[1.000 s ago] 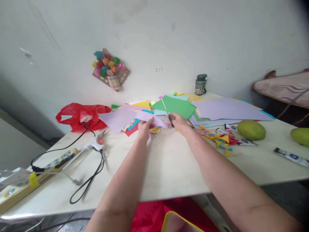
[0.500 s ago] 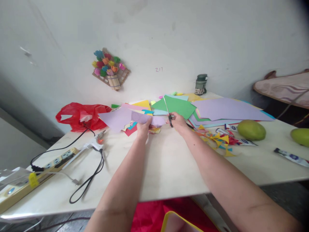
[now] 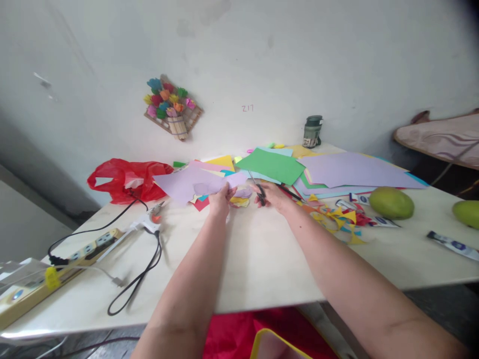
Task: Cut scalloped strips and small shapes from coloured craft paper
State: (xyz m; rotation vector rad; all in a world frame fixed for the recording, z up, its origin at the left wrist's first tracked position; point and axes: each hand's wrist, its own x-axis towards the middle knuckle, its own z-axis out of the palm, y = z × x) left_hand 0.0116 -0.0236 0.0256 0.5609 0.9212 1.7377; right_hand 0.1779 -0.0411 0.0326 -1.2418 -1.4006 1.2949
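Note:
My left hand [image 3: 221, 199] pinches a small piece of light purple paper [image 3: 237, 179] over the middle of the table. Just to its right, my right hand [image 3: 276, 197] grips a pair of scissors [image 3: 261, 193] by the dark handles, the blades pointing up and left close to the paper. Beneath and around the left hand lie cut paper scraps [image 3: 202, 202] in red, blue and cream, beside a larger light purple sheet [image 3: 175, 183]. Behind the scissors rests a green sheet [image 3: 275, 165].
Stacked coloured sheets [image 3: 352, 168], yellow scraps [image 3: 339, 219], glue tubes [image 3: 454, 245] and a green mango [image 3: 391, 203] lie to the right. On the left are a red plastic bag [image 3: 123, 182], a glue gun [image 3: 147, 219] and a power strip [image 3: 92, 247]. A bottle [image 3: 312, 131] stands behind.
The purple paper in my left hand has turned, its free end now towards the right. The scissors have moved slightly down and left, their blades tilted more to the left.

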